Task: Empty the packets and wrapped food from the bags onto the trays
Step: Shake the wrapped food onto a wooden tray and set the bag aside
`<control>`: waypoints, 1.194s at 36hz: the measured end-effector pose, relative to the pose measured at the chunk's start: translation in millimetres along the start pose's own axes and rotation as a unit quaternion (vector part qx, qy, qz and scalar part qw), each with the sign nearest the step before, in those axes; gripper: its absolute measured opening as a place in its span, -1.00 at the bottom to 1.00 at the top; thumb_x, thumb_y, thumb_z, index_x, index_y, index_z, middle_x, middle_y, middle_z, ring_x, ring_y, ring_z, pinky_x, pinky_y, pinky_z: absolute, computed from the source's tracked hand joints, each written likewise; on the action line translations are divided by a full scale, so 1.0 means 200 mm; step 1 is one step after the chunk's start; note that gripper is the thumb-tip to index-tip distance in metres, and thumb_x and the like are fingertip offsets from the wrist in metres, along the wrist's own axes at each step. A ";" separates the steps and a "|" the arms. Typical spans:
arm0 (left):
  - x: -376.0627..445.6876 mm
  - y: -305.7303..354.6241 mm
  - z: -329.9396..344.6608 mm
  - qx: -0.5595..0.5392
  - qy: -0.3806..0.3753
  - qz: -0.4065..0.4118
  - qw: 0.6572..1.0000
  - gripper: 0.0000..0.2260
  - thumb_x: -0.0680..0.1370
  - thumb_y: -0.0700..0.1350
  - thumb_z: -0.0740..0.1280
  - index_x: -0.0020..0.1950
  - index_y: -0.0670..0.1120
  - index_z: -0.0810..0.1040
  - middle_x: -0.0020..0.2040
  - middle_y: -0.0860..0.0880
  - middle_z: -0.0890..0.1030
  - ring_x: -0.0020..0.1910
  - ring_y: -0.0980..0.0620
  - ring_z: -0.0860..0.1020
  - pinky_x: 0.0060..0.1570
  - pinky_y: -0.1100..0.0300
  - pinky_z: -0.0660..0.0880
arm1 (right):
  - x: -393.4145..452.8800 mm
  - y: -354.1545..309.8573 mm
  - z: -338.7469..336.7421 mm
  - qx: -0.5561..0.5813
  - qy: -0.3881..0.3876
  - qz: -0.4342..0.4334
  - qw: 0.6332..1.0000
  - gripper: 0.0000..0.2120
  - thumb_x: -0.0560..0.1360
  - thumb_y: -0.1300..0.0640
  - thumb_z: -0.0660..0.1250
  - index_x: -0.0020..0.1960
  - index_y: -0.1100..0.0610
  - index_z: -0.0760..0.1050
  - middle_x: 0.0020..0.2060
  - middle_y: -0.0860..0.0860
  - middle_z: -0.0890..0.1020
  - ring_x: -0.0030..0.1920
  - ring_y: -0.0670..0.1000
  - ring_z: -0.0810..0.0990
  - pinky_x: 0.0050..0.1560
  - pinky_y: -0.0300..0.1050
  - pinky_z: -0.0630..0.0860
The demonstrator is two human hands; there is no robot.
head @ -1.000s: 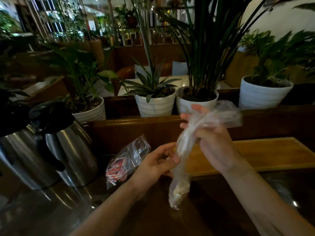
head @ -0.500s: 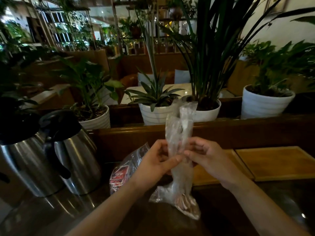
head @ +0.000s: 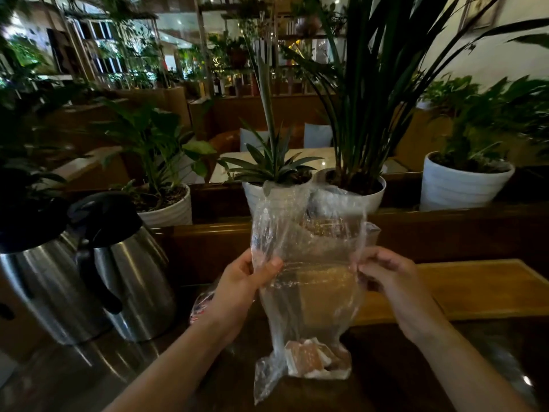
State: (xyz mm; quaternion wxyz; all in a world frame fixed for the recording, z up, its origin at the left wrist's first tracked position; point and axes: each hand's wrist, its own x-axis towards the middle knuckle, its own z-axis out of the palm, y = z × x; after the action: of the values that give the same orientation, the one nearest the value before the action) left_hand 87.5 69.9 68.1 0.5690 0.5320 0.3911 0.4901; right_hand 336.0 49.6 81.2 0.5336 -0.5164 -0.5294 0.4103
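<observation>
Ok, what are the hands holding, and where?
A clear plastic bag: left hand and right hand each pinch one side edge, mid-height.

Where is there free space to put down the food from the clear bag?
The wooden tray right of the right hand looks bare. The dark table below it looks bare too. Left is crowded: two steel jugs and a second bag behind the left hand.

Bag (head: 309, 263) — clear, colourless; packets (head: 312, 356) inside reddish-brown with white edges. Tray (head: 475, 289) — amber wood. Jugs (head: 130, 281) silver, black lids. Pots (head: 463, 185) white, ribbed. Table (head: 386, 376) dark brown.
</observation>
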 end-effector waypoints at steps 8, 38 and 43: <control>0.02 0.04 0.03 0.009 0.013 0.038 0.999 -0.59 0.41 0.23 0.45 0.16 0.04 0.63 0.14 -0.07 0.69 0.14 -0.08 0.65 0.06 -0.04 0.61 | 0.02 -0.04 0.00 -0.034 -0.013 -0.062 0.997 -0.92 0.39 0.00 0.47 -0.19 0.00 0.64 -0.37 -0.09 0.63 -0.34 -0.19 0.59 -0.32 -0.37 0.52; 0.04 -0.03 -0.07 -0.012 0.099 0.053 0.994 -0.98 0.53 -0.15 0.40 -0.08 -0.04 0.62 -0.08 -0.09 0.69 -0.08 -0.08 0.66 -0.07 0.07 0.61 | -0.03 -0.10 -0.18 -0.070 0.035 -0.101 0.992 -0.88 0.41 -0.06 0.39 -0.15 -0.13 0.71 -0.23 -0.05 0.75 -0.21 -0.09 0.71 -0.32 -0.34 0.57; 0.04 -0.02 -0.05 0.011 0.081 0.072 0.994 -0.91 0.51 -0.07 0.40 -0.02 -0.02 0.62 -0.04 -0.09 0.69 -0.04 -0.07 0.67 -0.01 0.01 0.60 | -0.03 -0.08 -0.20 -0.078 0.068 -0.099 0.990 -0.86 0.35 -0.07 0.44 -0.19 -0.03 0.69 -0.33 0.01 0.71 -0.33 -0.10 0.67 -0.35 -0.30 0.58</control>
State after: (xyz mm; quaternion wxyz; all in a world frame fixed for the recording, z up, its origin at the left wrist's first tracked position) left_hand 80.1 79.3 62.6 0.4931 0.5230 0.4022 0.5671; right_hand 373.8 37.3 99.8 0.5648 -0.5280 -0.5707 0.2767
